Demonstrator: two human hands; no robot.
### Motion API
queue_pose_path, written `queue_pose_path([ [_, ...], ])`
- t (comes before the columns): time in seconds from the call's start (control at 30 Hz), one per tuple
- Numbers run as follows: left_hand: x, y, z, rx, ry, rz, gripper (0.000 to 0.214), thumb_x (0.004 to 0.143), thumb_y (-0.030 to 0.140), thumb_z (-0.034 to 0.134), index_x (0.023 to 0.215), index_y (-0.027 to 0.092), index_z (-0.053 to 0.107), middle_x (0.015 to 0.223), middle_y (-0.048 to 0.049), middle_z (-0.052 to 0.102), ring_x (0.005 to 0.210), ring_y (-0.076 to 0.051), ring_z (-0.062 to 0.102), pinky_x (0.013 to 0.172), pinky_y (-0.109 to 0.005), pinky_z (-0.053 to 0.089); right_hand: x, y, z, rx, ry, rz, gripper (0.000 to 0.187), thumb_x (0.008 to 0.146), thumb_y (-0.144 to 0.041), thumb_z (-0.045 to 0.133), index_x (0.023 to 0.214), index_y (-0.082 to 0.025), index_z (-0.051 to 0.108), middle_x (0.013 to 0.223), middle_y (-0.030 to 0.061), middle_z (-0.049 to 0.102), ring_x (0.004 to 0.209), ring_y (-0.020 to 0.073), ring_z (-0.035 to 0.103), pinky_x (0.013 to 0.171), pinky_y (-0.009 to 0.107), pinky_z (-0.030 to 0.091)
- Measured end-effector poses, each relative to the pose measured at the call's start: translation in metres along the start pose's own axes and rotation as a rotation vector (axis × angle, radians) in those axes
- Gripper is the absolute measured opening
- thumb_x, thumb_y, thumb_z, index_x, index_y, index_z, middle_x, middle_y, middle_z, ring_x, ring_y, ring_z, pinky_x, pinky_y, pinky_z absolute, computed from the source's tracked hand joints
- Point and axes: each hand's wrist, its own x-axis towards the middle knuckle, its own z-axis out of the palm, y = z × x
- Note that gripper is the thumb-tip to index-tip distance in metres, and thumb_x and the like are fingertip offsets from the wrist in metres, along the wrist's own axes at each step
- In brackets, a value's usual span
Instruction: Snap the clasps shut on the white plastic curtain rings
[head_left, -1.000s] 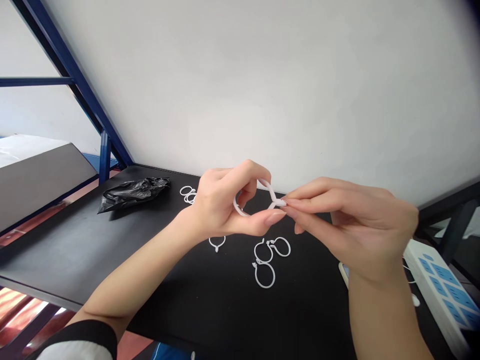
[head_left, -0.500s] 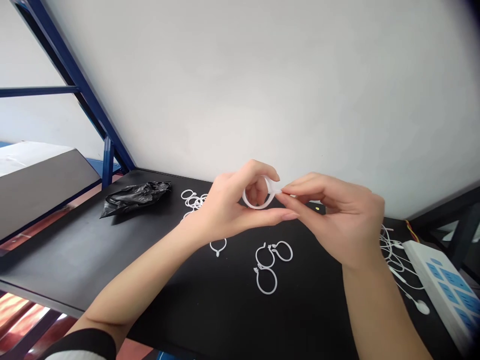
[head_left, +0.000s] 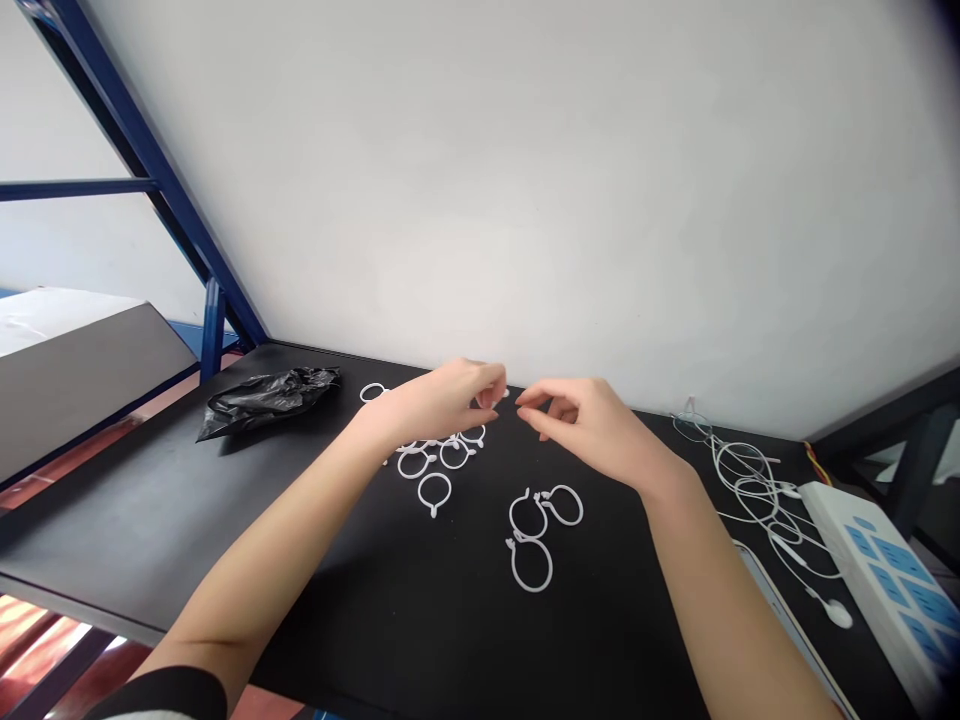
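Observation:
My left hand point(head_left: 442, 402) is curled closed over the far part of the black table point(head_left: 135, 500). Only a small white bit of a plastic ring point(head_left: 504, 393) shows at its fingertips. My right hand point(head_left: 589, 422) is beside it, fingers bent and pinched towards that same white bit, a small gap away. What the right fingers hold, if anything, is too small to tell. A pile of white rings point(head_left: 444, 455) lies just under the left hand, with one loose ring point(head_left: 433, 492) nearer me. Three joined rings point(head_left: 536, 535) lie below the right hand.
A crumpled black plastic bag point(head_left: 266, 392) lies at the table's back left. A tangled white earphone cable point(head_left: 750, 485) and a white and blue power strip point(head_left: 877, 580) are on the right. A blue metal frame point(head_left: 150, 160) rises at the left; the white wall is close behind.
Both hands have moved away from me and down towards the table's back. The ring, plainly held between them before, is now almost hidden. The pile of rings under the left hand has come into view.

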Motion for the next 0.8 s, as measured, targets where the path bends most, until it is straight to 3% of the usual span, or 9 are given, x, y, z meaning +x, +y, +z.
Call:
queue_pose_path([
  [0.17, 0.009, -0.023, 0.014, 0.144, -0.197, -0.178, 0.017, 0.087, 0.014, 0.043, 0.088, 0.017, 0.060, 0.090, -0.0064, 0.066, 0.073, -0.016, 0.059, 0.062, -0.027, 0.041, 0.013, 0.025, 0.011, -0.146, -0.365, 0.223, 0.038, 0.083, -0.038, 0.061, 0.118, -0.021, 0.060, 0.102, 0.0062, 0.070, 0.084, 0.0191, 0.066, 0.066, 0.029, 0.049],
  [0.4, 0.015, -0.033, 0.017, 0.169, -0.381, -0.357, 0.033, 0.084, 0.015, 0.046, 0.113, 0.019, 0.060, 0.108, -0.0103, 0.068, 0.074, -0.018, 0.063, 0.056, -0.025, 0.043, 0.026, 0.041, 0.028, -0.230, -0.568, 0.307, 0.034, 0.065, -0.026, 0.074, 0.097, -0.022, 0.065, 0.099, 0.0035, 0.070, 0.079, 0.0199, 0.067, 0.058, 0.028, 0.047],
  [0.57, 0.020, -0.042, 0.023, 0.172, -0.449, -0.396, 0.030, 0.078, 0.013, 0.051, 0.102, 0.019, 0.068, 0.107, -0.0097, 0.070, 0.077, -0.019, 0.065, 0.064, -0.027, 0.048, 0.029, 0.035, 0.043, -0.300, -0.622, 0.356, 0.024, 0.060, -0.014, 0.072, 0.082, -0.021, 0.066, 0.090, 0.0039, 0.070, 0.075, 0.0218, 0.067, 0.053, 0.028, 0.045],
  [0.8, 0.022, -0.052, 0.029, 0.150, -0.446, -0.352, 0.029, 0.073, 0.013, 0.059, 0.099, 0.022, 0.071, 0.108, -0.0091, 0.071, 0.078, -0.018, 0.066, 0.070, -0.027, 0.050, 0.031, 0.035, 0.053, -0.312, -0.616, 0.341, 0.012, 0.060, -0.006, 0.064, 0.062, -0.018, 0.064, 0.079, 0.0050, 0.068, 0.060, 0.0184, 0.061, 0.049, 0.028, 0.043],
])
